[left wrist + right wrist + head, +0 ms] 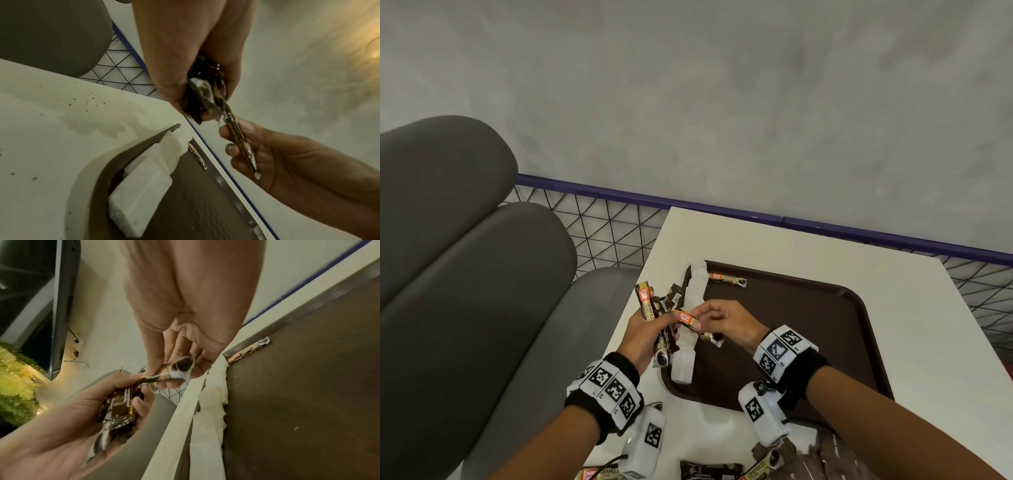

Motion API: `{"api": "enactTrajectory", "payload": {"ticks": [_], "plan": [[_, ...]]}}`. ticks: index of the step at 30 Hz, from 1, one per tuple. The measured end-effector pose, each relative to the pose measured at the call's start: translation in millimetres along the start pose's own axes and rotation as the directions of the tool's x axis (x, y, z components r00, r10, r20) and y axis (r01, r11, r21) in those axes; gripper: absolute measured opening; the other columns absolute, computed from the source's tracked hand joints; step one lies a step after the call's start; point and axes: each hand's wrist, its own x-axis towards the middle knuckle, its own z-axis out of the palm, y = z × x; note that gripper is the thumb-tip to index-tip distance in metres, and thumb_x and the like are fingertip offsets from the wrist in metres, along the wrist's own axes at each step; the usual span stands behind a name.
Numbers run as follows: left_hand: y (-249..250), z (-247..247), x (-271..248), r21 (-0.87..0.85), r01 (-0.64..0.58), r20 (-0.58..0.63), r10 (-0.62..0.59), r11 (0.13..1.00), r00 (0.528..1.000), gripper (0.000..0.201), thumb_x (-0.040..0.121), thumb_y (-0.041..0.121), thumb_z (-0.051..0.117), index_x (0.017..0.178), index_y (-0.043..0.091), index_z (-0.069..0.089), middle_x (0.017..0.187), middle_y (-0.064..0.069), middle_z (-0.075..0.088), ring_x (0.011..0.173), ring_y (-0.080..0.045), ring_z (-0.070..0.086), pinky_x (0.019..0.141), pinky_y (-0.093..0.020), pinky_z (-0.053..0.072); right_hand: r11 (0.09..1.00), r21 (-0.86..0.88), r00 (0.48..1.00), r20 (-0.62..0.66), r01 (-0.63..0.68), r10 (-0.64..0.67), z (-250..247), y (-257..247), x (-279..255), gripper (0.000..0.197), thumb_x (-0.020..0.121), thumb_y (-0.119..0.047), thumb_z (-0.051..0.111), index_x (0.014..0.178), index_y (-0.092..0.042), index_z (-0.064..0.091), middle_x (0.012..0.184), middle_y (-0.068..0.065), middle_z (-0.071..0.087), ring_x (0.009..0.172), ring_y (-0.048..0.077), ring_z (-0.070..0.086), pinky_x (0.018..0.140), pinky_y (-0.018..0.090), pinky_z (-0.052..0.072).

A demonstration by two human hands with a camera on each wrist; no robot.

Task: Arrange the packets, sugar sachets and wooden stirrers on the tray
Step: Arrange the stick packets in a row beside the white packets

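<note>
A brown tray [808,342] lies on the white table [911,308]. My left hand [643,334] grips a bundle of several coffee packets [650,305] over the tray's left rim. My right hand [717,317] pinches one orange-and-brown packet [690,320] at the edge of that bundle; the same packet [239,139] runs between the right hand's fingers in the left wrist view. One packet [727,278] lies flat at the tray's far left corner. White napkins [693,308] lie in a row along the tray's left side. No stirrers are in view.
More packets [710,470] and a brown paper bag [832,459] lie at the table's near edge. Grey seat cushions [465,257] stand to the left. A wire mesh fence with a blue rail [640,198] runs behind the table.
</note>
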Motion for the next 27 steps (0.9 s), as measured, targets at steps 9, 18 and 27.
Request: {"api": "enactTrajectory", "payload": {"ticks": [9,18,27], "plan": [[-2.2,3.8,10.0,-0.085,-0.018,-0.036,0.015,0.996,0.999,0.016,0.085,0.004,0.063,0.1,-0.002,0.059,0.081,-0.018,0.065,0.06,-0.02,0.065,0.057,-0.029,0.057,0.954,0.297,0.976,-0.186,-0.051,0.11,-21.1,20.3,-7.4,0.008,0.082,0.001,0.062,0.089,-0.003,0.065,0.068,0.003,0.065,0.057,0.009,0.058,0.052,0.016,0.047],[-6.3,-12.8,20.8,-0.134,-0.006,-0.106,-0.008,0.991,0.994,0.038,0.082,0.005,0.067,0.118,-0.001,0.056,0.099,-0.016,0.062,0.09,-0.024,0.063,0.064,-0.031,0.059,0.975,0.144,0.733,-0.642,-0.172,0.224,-78.5,43.2,40.9,0.017,0.085,-0.001,0.06,0.099,0.003,0.067,0.064,0.0,0.057,0.048,0.005,0.049,0.039,0.008,0.035],[-0.7,-34.7,22.6,-0.083,0.03,-0.105,-0.039,0.996,0.994,0.033,0.082,0.012,0.067,0.113,0.004,0.06,0.103,-0.017,0.064,0.084,-0.029,0.066,0.059,-0.03,0.057,0.917,0.032,0.656,-0.689,-0.397,0.308,-87.2,55.3,77.0,0.014,0.082,-0.008,0.066,0.094,-0.003,0.071,0.092,0.01,0.065,0.09,0.022,0.058,0.08,0.025,0.042]]}}
